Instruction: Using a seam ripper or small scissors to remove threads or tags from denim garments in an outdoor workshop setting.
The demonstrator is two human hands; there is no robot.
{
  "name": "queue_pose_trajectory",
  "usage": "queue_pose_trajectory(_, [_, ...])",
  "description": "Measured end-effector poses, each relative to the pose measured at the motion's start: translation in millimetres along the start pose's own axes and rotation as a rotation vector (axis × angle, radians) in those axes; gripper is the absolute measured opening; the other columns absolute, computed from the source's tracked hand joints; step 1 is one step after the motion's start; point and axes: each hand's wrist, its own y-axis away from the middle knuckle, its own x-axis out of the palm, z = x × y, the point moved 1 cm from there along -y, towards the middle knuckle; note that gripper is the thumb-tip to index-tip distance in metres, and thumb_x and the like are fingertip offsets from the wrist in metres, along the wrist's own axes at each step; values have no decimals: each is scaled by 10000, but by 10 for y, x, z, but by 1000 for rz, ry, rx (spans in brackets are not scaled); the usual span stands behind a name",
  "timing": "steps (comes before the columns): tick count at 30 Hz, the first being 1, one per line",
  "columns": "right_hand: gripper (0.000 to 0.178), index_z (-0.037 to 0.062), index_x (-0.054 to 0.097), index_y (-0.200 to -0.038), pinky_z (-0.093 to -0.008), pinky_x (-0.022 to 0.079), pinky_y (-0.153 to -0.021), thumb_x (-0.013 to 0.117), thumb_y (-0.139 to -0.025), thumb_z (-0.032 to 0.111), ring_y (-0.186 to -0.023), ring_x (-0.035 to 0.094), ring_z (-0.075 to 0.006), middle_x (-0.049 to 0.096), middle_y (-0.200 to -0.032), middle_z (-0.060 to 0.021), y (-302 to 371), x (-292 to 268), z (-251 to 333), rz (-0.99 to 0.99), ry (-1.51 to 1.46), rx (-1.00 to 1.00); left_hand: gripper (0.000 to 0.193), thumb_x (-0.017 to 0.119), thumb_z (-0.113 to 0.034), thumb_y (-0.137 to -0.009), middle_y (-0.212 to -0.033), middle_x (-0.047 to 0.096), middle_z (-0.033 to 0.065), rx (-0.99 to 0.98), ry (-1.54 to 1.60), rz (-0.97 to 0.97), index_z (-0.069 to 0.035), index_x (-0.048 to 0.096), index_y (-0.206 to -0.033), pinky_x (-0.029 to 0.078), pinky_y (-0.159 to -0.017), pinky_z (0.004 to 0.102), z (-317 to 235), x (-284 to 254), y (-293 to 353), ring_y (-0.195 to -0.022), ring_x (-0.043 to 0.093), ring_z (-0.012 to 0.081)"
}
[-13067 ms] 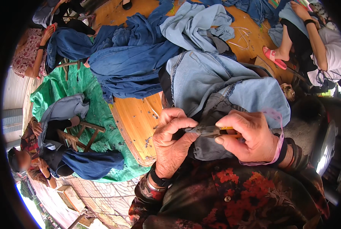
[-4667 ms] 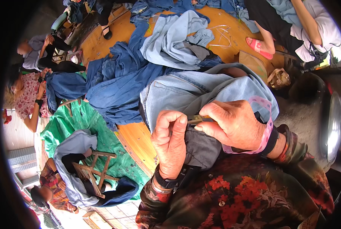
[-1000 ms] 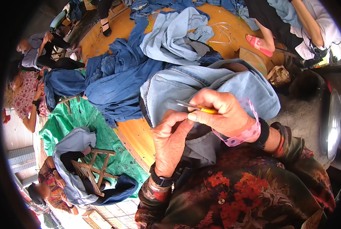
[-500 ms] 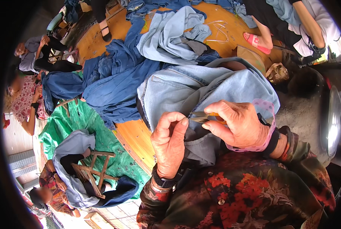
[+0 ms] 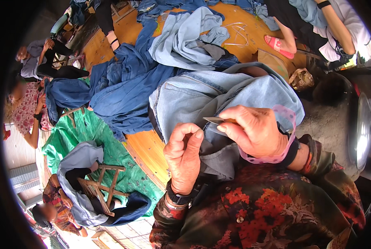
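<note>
In my right hand (image 5: 256,130) is a small pair of metal thread snips (image 5: 213,120), its blades together and pointing left. My left hand (image 5: 185,153) is raised just left of the blade tips, thumb and forefinger pinched together. What they pinch is too small to make out. Under both hands a light blue denim garment (image 5: 185,97) lies over my lap, with a dark overedged seam and a grey pocket cloth (image 5: 220,159) showing. A pink dotted band (image 5: 291,114) hangs about my right wrist.
Dark blue jeans (image 5: 127,91) and another light denim garment (image 5: 185,39) lie ahead on orange boards (image 5: 148,151). A green sheet (image 5: 123,174) and wooden stool (image 5: 106,182) are at left. Several people sit around; a foot in a pink slipper (image 5: 281,45) is at far right.
The snips' blades have gone from apart to together, and my right hand has shifted slightly up and left. My left hand stays nearly in place. A person's foot at the back has moved.
</note>
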Motion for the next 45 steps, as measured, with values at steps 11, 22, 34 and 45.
queue_pose_trajectory(11, [207, 60, 513, -855, -345, 452, -489, 661, -748, 158, -574, 585, -258, 572, -672, -77, 30, -11, 82, 104, -36, 16, 57, 602, -43, -825, -824, 561, -29, -194, 201, -49, -21, 591, -876, 363, -720, 171, -58, -1, -8, -757, 467, 44])
queue_pose_trajectory(22, [219, 56, 506, -855, -341, 449, -481, 665, -738, 150, -567, 580, -251, 561, -661, -73, 36, 6, 85, 110, -8, -17, 59, 609, -47, -820, -822, 565, -30, -202, 196, -69, -25, 595, -872, 365, -729, 177, -58, -9, -7, -759, 472, 48])
queue_pose_trajectory(34, [256, 56, 503, -870, -333, 459, -480, 681, -718, 159, -557, 579, -236, 560, -658, -58, 32, 68, 80, 96, 59, -47, 69, 613, -35, -813, -818, 560, -31, -180, 223, -102, -27, 596, -879, 367, -732, 179, -62, -6, 10, -763, 473, 50])
queue_pose_trajectory(45, [262, 64, 515, -917, -313, 456, -485, 681, -723, 122, -563, 578, -234, 548, -677, -52, -2, 95, 93, 60, 114, -78, 52, 617, -28, -823, -778, 521, -53, -68, 125, -130, -43, 585, -861, 357, -651, 171, 5, 19, 0, -705, 421, 25])
